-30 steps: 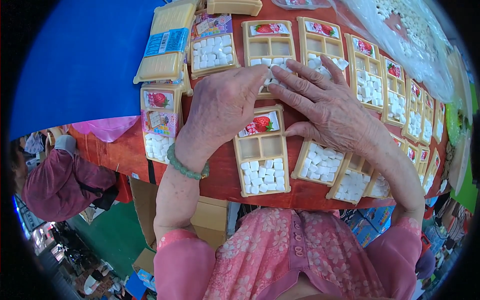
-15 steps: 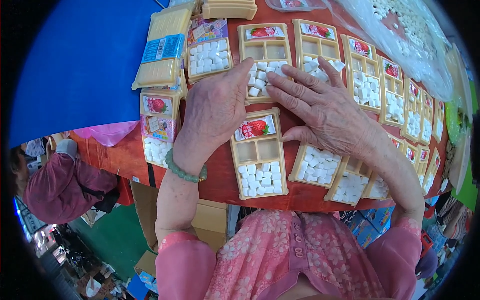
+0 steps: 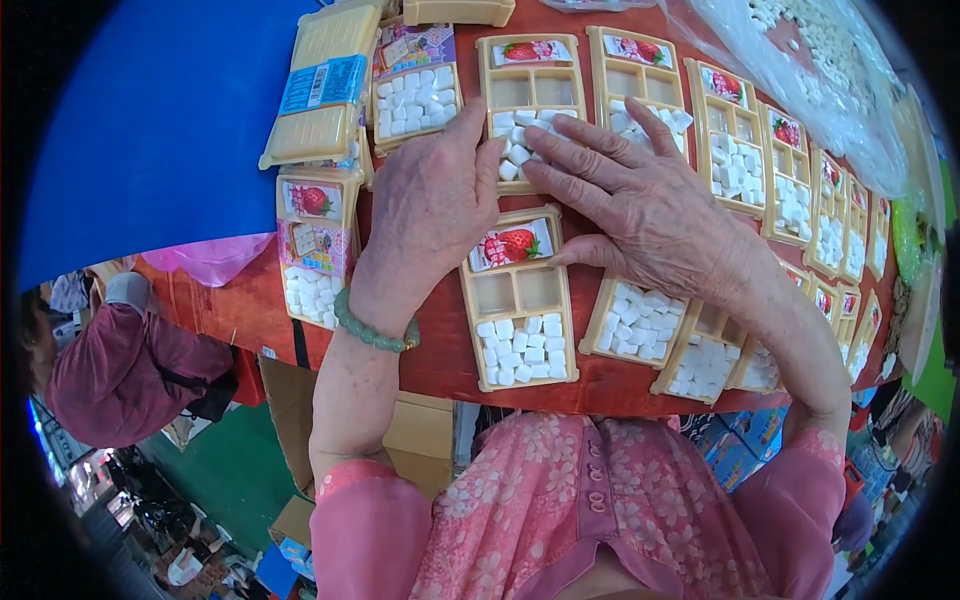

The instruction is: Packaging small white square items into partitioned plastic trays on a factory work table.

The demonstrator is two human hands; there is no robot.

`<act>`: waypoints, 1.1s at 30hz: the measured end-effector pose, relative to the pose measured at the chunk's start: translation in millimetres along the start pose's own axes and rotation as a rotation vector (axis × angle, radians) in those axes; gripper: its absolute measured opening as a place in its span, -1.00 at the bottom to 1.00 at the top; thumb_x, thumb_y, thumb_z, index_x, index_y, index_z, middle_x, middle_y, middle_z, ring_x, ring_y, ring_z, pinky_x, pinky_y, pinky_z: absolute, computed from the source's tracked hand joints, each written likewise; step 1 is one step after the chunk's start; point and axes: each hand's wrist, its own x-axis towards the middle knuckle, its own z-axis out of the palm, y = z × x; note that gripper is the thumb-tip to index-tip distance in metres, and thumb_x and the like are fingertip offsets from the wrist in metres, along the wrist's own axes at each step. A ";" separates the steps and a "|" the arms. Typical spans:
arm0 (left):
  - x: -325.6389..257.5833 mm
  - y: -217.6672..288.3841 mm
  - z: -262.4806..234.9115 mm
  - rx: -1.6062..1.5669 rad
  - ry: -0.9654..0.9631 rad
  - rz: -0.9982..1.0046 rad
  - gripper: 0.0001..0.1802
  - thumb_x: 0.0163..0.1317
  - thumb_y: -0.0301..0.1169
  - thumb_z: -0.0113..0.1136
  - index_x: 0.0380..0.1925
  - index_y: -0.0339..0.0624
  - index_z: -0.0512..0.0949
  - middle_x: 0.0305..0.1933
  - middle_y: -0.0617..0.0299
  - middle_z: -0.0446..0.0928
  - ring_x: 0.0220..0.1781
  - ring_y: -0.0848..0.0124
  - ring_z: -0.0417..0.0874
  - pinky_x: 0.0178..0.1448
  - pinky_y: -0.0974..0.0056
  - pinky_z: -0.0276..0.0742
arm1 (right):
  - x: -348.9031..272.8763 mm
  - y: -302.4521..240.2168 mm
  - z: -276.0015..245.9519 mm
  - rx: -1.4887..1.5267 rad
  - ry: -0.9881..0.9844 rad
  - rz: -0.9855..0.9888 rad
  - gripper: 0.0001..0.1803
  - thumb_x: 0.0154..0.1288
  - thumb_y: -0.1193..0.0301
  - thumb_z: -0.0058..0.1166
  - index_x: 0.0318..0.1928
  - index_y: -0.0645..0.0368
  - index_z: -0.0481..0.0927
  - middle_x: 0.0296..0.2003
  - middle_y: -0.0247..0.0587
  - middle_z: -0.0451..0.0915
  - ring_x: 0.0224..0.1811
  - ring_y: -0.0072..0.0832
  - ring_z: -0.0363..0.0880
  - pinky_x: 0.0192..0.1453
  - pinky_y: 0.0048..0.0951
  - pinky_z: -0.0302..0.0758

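A cream plastic tray (image 3: 532, 85) has a strawberry-printed sachet at its far end, two bare middle compartments and white marshmallow-like pieces (image 3: 515, 155) in its near compartment. Over these pieces my right hand (image 3: 640, 195) is open, palm down and fingers spread, its fingertips touching them. My left hand (image 3: 430, 195) is beside the tray's left rim, thumb and index finger apart; its other fingers are hidden under the hand. I see nothing held in it. Just nearer, a similar filled tray (image 3: 520, 300) lies partly below my right thumb. A green bead bracelet (image 3: 372, 335) circles my left wrist.
More filled trays (image 3: 735, 140) line the red table (image 3: 420, 375) on the right. Stacked packed trays (image 3: 318, 90) stand at the left. Clear plastic sheeting (image 3: 800, 110) and loose white pieces (image 3: 835, 40) lie far right. Another person (image 3: 130, 370) is at the left.
My left thumb has come away from the index finger. My right fingertips have shifted slightly left over the white pieces. The trays appear a little higher in view.
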 end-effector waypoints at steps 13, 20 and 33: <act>1.7 -2.5 0.4 -0.307 0.053 -0.114 -0.66 0.34 -0.26 0.20 -0.04 -0.30 0.63 -0.48 -0.12 0.61 -0.35 -0.06 0.69 -0.23 -0.03 0.55 | -6.3 -0.9 -7.8 0.023 -0.097 0.054 -0.13 0.26 -0.12 0.10 0.45 0.09 0.27 0.48 -0.23 0.25 0.55 -0.29 0.15 0.59 0.16 -0.06; 0.5 4.5 -3.1 -0.126 0.025 -0.102 -0.64 0.29 -0.24 0.26 -0.06 -0.28 0.64 -0.53 -0.07 0.61 -0.42 -0.01 0.68 -0.29 -0.01 0.55 | -5.2 -0.3 -9.4 -0.003 -0.046 0.007 -0.19 0.27 -0.10 0.12 0.37 0.15 0.39 0.41 -0.20 0.35 0.49 -0.33 0.27 0.56 0.16 0.02; -1.1 8.7 1.4 -0.046 0.019 -0.093 -0.58 0.35 -0.10 0.20 0.00 -0.20 0.59 -0.44 -0.08 0.65 -0.35 -0.02 0.71 -0.28 -0.04 0.60 | -22.3 7.7 -29.2 -0.114 -0.210 0.085 -0.08 0.25 -0.17 0.07 0.48 0.07 0.22 0.49 -0.21 0.23 0.56 -0.24 0.12 0.61 0.14 -0.16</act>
